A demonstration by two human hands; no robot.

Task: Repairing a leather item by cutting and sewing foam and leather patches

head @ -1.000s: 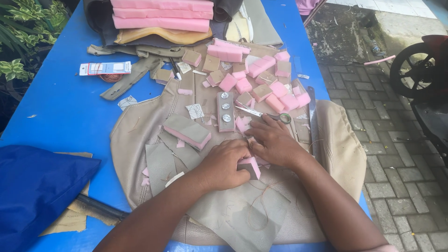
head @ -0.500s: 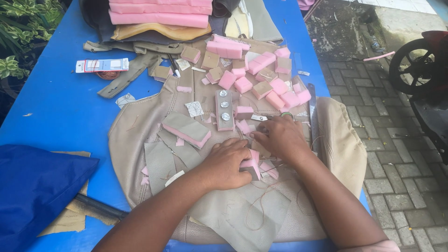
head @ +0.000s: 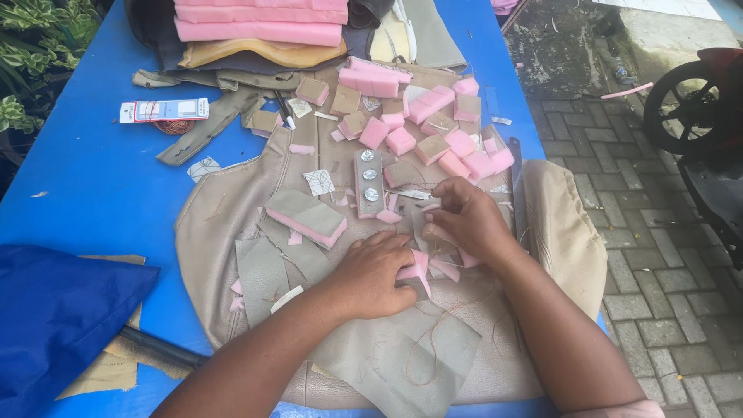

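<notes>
Both hands seemingly pinched on pink foam pieces, beige leather over blue table, outdoors.

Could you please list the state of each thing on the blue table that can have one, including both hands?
left hand: palm down, pressing a small pink foam piece
right hand: fingers curled, pinching a small piece
beige cover: spread flat
foam block with fabric top: lying flat, untouched
strip with three metal snaps: lying flat, apart from the hands
pile of pink foam pieces: loose, scattered
pink foam sheets: stacked
blue cloth: bunched
</notes>
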